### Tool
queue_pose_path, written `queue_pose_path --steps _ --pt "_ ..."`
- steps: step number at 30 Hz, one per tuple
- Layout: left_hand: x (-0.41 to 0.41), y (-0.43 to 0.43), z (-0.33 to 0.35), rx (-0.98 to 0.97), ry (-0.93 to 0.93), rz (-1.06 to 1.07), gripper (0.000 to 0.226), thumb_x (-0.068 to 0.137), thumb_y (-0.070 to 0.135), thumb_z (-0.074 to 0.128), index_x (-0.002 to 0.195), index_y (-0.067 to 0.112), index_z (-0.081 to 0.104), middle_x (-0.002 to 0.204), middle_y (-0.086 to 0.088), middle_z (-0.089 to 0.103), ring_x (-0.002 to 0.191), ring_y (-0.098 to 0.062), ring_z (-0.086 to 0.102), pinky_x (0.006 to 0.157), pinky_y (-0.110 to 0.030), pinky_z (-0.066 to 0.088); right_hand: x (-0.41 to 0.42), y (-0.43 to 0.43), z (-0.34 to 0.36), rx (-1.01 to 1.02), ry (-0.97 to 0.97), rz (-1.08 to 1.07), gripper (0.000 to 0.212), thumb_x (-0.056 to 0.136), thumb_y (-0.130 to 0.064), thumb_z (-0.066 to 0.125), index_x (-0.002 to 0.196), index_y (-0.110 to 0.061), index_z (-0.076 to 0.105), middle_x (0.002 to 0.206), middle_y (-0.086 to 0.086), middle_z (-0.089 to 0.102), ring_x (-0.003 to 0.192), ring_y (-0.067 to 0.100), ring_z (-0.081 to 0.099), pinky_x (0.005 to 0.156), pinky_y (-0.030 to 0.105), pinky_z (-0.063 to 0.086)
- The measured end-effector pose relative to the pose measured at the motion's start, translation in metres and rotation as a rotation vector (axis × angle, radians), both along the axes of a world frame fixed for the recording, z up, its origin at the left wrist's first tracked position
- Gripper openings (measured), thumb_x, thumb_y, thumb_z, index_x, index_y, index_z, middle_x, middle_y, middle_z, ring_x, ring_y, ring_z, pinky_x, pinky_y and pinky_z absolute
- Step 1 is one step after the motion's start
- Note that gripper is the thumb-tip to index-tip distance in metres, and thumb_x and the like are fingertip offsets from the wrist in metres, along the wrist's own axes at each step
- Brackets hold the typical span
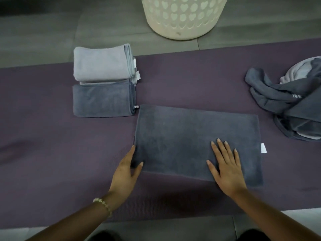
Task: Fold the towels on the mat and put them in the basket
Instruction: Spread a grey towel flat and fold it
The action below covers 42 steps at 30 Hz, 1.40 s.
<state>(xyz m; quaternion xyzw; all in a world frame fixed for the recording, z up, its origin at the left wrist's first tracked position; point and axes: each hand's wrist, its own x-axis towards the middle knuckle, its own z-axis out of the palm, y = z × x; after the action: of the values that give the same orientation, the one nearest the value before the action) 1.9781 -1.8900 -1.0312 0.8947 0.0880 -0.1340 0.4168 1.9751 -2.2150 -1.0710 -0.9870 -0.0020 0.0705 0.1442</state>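
Note:
A dark grey towel (187, 136) lies flat, folded into a rectangle, in the middle of the purple mat (52, 145). My right hand (225, 167) presses flat on its near right part, fingers straight. My left hand (126, 171) is at the towel's near left corner, thumb on top of the cloth and fingers along the edge. To the left lie a folded dark grey towel (102, 100) and, behind it, a folded light grey towel (102, 64). A cream basket (184, 18) with heart-shaped holes stands beyond the mat.
A heap of unfolded dark and light grey towels (291, 103) lies at the mat's right edge. Grey tiled floor (52, 32) surrounds the mat. A white label (263, 148) sticks out of the flat towel's right side.

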Motion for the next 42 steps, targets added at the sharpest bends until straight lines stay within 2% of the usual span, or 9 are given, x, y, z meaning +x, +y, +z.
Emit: queue_pose_path --steps 3,5,11,18,23,27,31,36,42 --pt "0.000 0.002 0.003 -0.109 0.010 0.098 0.053 0.090 0.013 0.062 0.138 0.023 0.041 0.126 0.013 0.053 0.111 0.001 0.053 0.092 -0.006 0.040 0.003 0.010 0.001 0.052 -0.039 -0.016 0.065 0.098 -0.055 0.016 0.149 -0.016 0.028 0.155 0.004 0.030 0.145 0.018 0.015 0.119 0.034 0.000" --pt "0.005 0.005 0.005 -0.131 0.024 0.126 0.042 0.088 0.010 0.063 0.124 0.023 0.047 0.105 0.013 0.059 0.092 0.000 0.060 0.079 -0.008 0.048 0.006 0.019 0.003 0.066 -0.066 0.037 0.060 0.097 -0.048 0.026 0.147 -0.014 0.032 0.154 0.005 0.032 0.144 0.018 0.017 0.119 0.034 0.002" --pt "0.026 0.021 0.008 -0.127 0.208 -0.081 0.010 0.093 0.025 0.058 0.102 0.027 0.062 0.097 0.015 0.068 0.090 0.008 0.064 0.081 -0.010 0.048 0.024 0.054 0.011 0.055 -0.094 0.313 0.057 0.100 -0.047 0.022 0.147 -0.015 0.033 0.154 0.004 0.032 0.144 0.019 0.020 0.119 0.037 0.006" --pt "0.033 0.044 -0.002 -0.046 0.282 -0.108 0.034 0.088 0.044 0.057 0.095 0.012 0.067 0.090 -0.002 0.072 0.087 -0.016 0.069 0.085 -0.039 0.055 0.025 0.049 0.001 -0.066 -0.009 0.487 0.061 0.096 -0.051 0.030 0.150 -0.024 0.025 0.157 0.000 0.026 0.146 0.018 0.014 0.117 0.041 0.008" --pt "0.036 0.025 0.009 -0.214 0.292 -0.062 0.012 0.090 0.024 0.062 0.101 0.022 0.065 0.094 0.011 0.073 0.093 -0.004 0.068 0.082 -0.016 0.053 0.024 0.059 0.009 -0.014 0.004 0.528 0.061 0.098 -0.057 0.024 0.151 -0.027 0.024 0.158 0.000 0.021 0.147 0.018 0.011 0.118 0.042 0.007" --pt "0.042 0.017 0.015 -0.298 0.235 -0.104 0.024 0.094 0.026 0.055 0.116 0.017 0.056 0.110 0.010 0.066 0.101 -0.003 0.064 0.089 -0.018 0.051 0.020 0.067 0.007 -0.041 0.037 0.656 0.059 0.100 -0.057 0.015 0.152 -0.030 0.017 0.160 -0.001 0.018 0.147 0.017 0.010 0.117 0.041 0.006" --pt "0.040 0.023 0.011 -0.205 0.283 -0.117 0.027 0.093 0.030 0.056 0.118 0.018 0.053 0.108 0.010 0.064 0.099 -0.004 0.063 0.092 -0.023 0.052 0.017 0.071 0.006 -0.033 0.067 0.638 0.059 0.100 -0.056 0.015 0.153 -0.029 0.015 0.160 -0.002 0.017 0.148 0.018 0.009 0.117 0.042 0.006" --pt "0.037 0.029 0.007 0.108 0.239 -0.042 0.028 0.078 0.035 0.075 0.085 0.019 0.054 0.072 0.001 0.063 0.062 -0.007 0.057 0.058 -0.020 0.049 0.013 0.069 0.006 -0.087 0.057 0.689 0.059 0.101 -0.054 0.017 0.153 -0.027 0.016 0.160 0.000 0.017 0.148 0.019 0.011 0.117 0.043 0.009" --pt "0.044 0.031 0.014 0.152 0.291 0.004 0.045 0.077 0.038 0.075 0.110 0.017 0.052 0.100 0.004 0.059 0.087 -0.011 0.057 0.074 -0.017 0.045 0.027 0.092 0.017 -0.011 0.101 0.643 0.059 0.100 -0.055 0.010 0.152 -0.028 0.015 0.160 -0.001 0.012 0.148 0.018 0.003 0.118 0.040 -0.001"
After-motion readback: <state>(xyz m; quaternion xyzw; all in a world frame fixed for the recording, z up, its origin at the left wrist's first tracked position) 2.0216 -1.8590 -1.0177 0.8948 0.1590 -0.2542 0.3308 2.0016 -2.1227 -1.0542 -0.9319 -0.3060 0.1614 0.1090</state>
